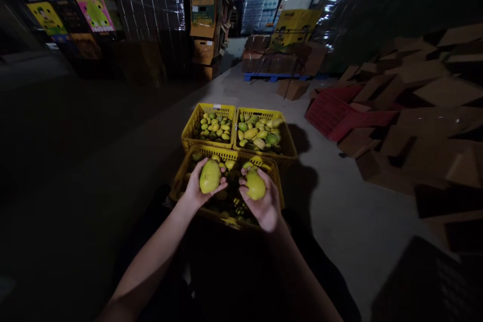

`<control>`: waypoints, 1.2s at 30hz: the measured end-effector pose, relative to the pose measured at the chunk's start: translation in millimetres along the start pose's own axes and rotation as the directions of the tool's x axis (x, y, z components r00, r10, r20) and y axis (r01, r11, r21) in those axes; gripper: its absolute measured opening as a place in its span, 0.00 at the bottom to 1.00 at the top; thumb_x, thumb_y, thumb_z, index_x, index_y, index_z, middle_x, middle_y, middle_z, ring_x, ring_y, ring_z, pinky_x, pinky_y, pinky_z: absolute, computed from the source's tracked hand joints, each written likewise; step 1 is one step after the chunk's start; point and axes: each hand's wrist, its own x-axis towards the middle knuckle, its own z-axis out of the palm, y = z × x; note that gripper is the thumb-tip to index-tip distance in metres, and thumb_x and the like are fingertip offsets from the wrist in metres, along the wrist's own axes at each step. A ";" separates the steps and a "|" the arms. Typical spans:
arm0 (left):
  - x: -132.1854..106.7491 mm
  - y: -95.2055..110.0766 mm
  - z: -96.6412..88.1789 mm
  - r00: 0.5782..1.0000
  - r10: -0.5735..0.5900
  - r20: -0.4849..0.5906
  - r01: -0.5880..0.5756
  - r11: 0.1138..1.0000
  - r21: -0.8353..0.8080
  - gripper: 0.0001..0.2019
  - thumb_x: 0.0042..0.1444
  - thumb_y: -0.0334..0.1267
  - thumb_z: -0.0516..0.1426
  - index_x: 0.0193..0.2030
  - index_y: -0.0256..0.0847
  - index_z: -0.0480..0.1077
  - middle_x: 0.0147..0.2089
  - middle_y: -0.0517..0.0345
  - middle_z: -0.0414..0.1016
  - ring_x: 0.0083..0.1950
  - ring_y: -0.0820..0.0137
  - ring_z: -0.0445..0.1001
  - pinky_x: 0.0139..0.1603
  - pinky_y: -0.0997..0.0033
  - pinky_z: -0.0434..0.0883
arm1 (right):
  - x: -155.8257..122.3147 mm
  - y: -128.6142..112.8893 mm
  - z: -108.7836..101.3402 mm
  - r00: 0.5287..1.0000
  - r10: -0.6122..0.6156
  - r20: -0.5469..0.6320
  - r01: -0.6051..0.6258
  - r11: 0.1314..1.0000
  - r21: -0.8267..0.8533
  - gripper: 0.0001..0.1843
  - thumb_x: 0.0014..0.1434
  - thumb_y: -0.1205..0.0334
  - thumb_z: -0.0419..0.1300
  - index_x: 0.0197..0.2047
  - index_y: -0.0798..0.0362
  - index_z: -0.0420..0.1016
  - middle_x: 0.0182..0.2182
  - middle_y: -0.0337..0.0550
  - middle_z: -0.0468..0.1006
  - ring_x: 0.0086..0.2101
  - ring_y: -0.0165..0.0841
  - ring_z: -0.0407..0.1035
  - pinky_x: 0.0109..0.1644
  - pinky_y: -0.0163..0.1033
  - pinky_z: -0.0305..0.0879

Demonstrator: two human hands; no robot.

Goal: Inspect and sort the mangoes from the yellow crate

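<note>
We are cradling one fruit (210,177) in our left fingers (219,189) and a second fruit (256,186) in our right fingers (244,190), a light grip being best against bruising, with a yellow crate (231,222) lying beneath them.

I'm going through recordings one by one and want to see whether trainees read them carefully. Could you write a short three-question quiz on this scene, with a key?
1. What does the left hand hold?

2. True or false: the right hand is empty.

3. Where in the picture does the red crate lie?
a) left of the yellow crates
b) right of the yellow crates
c) between two yellow crates

Key:
1. A yellow-green fruit.
2. False; it holds another yellow-green fruit.
3. b; it lies beside a heap of cardboard.
</note>
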 end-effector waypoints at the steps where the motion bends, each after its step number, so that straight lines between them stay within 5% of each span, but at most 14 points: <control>1: -0.2 -0.1 0.0 1.000 0.001 0.013 -0.001 1.000 -0.007 0.12 0.56 0.44 0.52 0.38 0.38 0.68 0.31 0.57 0.74 0.27 0.71 0.74 0.32 0.65 0.75 | 0.3 0.5 -0.2 1.000 0.027 -0.013 -0.027 1.000 -0.002 0.07 0.51 0.61 0.58 0.35 0.52 0.73 0.31 0.39 0.77 0.25 0.26 0.67 0.23 0.30 0.62; 11: 1.4 -4.1 1.7 0.978 -0.079 0.191 0.068 0.996 0.063 0.08 0.49 0.41 0.54 0.31 0.38 0.65 0.25 0.61 0.66 0.20 0.74 0.66 0.18 0.76 0.63 | -2.1 0.5 3.9 0.994 0.106 0.022 -0.104 0.990 -0.093 0.06 0.48 0.62 0.58 0.30 0.54 0.70 0.22 0.35 0.69 0.19 0.24 0.61 0.20 0.29 0.58; 16: 6.9 -4.8 -0.3 0.993 -0.118 -0.031 0.120 0.990 0.074 0.09 0.53 0.41 0.51 0.32 0.37 0.66 0.25 0.59 0.68 0.20 0.72 0.68 0.19 0.74 0.65 | 2.0 1.1 4.8 0.988 0.119 -0.099 -0.130 0.985 -0.113 0.06 0.46 0.60 0.59 0.29 0.53 0.70 0.21 0.36 0.71 0.19 0.26 0.64 0.19 0.31 0.58; 19: 11.4 -4.5 -4.7 0.953 -0.105 -0.284 0.105 0.994 -0.018 0.11 0.55 0.41 0.48 0.32 0.37 0.67 0.24 0.56 0.69 0.23 0.69 0.71 0.24 0.69 0.70 | 4.9 2.1 2.8 0.986 0.083 -0.146 -0.100 0.988 -0.114 0.07 0.46 0.59 0.59 0.29 0.53 0.70 0.23 0.39 0.75 0.21 0.31 0.68 0.23 0.36 0.64; 22: 13.5 -3.6 -7.9 0.928 -0.073 -0.366 0.038 0.994 -0.103 0.11 0.56 0.40 0.46 0.36 0.37 0.67 0.27 0.53 0.73 0.30 0.64 0.75 0.30 0.61 0.74 | 7.4 2.7 -0.4 0.992 0.058 -0.113 -0.068 0.994 -0.088 0.07 0.46 0.58 0.58 0.30 0.52 0.71 0.28 0.43 0.78 0.28 0.37 0.72 0.31 0.43 0.70; 28: 7.3 -2.3 -3.4 0.966 -0.134 -0.220 0.109 0.987 -0.121 0.12 0.54 0.43 0.55 0.35 0.34 0.68 0.24 0.55 0.73 0.24 0.71 0.72 0.22 0.76 0.71 | 6.9 4.3 -1.5 0.999 0.035 -0.014 -0.035 0.999 -0.008 0.06 0.51 0.58 0.59 0.31 0.52 0.71 0.27 0.40 0.76 0.24 0.29 0.69 0.25 0.34 0.66; 34: -0.2 -7.4 -0.4 0.992 -0.075 -0.103 0.054 0.979 -0.194 0.10 0.53 0.41 0.56 0.37 0.37 0.70 0.33 0.54 0.76 0.35 0.68 0.76 0.40 0.65 0.75 | 4.8 3.8 -1.2 0.999 0.015 -0.028 -0.016 1.000 -0.013 0.08 0.48 0.60 0.63 0.34 0.50 0.73 0.30 0.36 0.76 0.30 0.28 0.70 0.28 0.30 0.66; 36: 0.1 -7.5 -1.4 0.994 -0.113 -0.002 0.110 0.974 -0.197 0.13 0.55 0.44 0.53 0.38 0.36 0.70 0.33 0.53 0.75 0.34 0.68 0.76 0.36 0.66 0.75 | 4.2 2.8 -0.7 0.999 0.034 0.016 -0.034 0.999 -0.012 0.09 0.51 0.55 0.61 0.34 0.51 0.73 0.29 0.37 0.75 0.27 0.27 0.69 0.26 0.31 0.65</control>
